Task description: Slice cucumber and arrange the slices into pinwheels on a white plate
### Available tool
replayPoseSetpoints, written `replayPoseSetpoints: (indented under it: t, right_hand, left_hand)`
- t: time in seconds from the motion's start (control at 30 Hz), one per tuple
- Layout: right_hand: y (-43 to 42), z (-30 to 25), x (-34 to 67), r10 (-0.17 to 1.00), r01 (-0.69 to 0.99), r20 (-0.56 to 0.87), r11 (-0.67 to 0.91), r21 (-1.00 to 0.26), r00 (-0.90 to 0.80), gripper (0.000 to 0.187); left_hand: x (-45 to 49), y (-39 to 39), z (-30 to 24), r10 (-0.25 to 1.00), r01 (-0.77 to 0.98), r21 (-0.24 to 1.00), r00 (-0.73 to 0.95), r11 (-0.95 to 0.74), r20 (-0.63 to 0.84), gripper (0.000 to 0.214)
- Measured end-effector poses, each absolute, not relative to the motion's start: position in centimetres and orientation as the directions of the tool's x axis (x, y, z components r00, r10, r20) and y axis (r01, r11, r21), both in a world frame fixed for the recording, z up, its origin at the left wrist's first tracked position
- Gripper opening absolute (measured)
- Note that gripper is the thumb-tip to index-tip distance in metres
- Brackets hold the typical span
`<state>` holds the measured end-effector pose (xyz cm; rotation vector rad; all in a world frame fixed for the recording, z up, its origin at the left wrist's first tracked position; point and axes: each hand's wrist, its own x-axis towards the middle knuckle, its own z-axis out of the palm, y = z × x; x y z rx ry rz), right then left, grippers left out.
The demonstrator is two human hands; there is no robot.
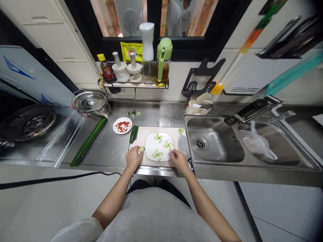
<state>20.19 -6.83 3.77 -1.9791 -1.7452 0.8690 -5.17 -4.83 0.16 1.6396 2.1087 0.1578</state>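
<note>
A white squarish plate (151,153) lies on a pale cutting board (138,136), with three pinwheels of thin cucumber slices (167,145) arranged on it. Left of the plate, my left hand (133,158) rests over the board, its thumb and forefinger closed at a round cucumber slice (141,149). My right hand (178,159) is at the plate's right edge, fingertips pinched together; anything between them is too small to make out. A cut cucumber piece (134,134) sits at the board's left edge. More slices (181,130) lie at its upper right corner, near a knife (183,144).
A small plate of chopped red pieces (126,120), a long whole cucumber (88,142) and a lidded steel pot (92,104) stand to the left. Cucumber scraps (133,113) lie behind. A double sink (214,137) is on the right. A condiment rack (141,84) hangs above.
</note>
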Motion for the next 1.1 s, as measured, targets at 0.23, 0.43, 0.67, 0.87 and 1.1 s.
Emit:
replayPoseSetpoints:
  t: [0.23, 0.43, 0.67, 0.87, 1.1]
  right_hand:
    - [-6.7, 3.9, 21.6, 0.974, 0.750, -0.225, -0.145, -0.645, -0.005, 0.027]
    - [-6.2, 3.8, 22.8, 0.971, 0.760, -0.235, -0.114, -0.640, -0.053, 0.026]
    - [-4.9, 4.1, 24.0, 0.969, 0.779, -0.238, -0.095, -0.620, -0.071, 0.025]
    - [-4.8, 3.7, 24.7, 0.969, 0.768, -0.230, -0.081, -0.636, -0.089, 0.025]
    - [-4.9, 2.9, 24.9, 0.968, 0.771, -0.230, -0.070, -0.633, -0.101, 0.026]
  left_hand:
    - [-4.7, -4.3, -0.3, 0.924, 0.876, 0.334, -0.259, 0.348, -0.282, 0.029]
    - [-4.2, -4.4, -0.6, 0.921, 0.848, 0.374, -0.296, 0.375, -0.253, 0.028]
    - [-3.9, -4.2, -0.2, 0.909, 0.842, 0.362, -0.316, 0.400, -0.271, 0.026]
    - [-3.2, -4.2, 0.1, 0.900, 0.817, 0.388, -0.344, 0.427, -0.267, 0.019]
    - [-3.6, -4.4, -0.3, 0.896, 0.806, 0.397, -0.362, 0.440, -0.258, 0.019]
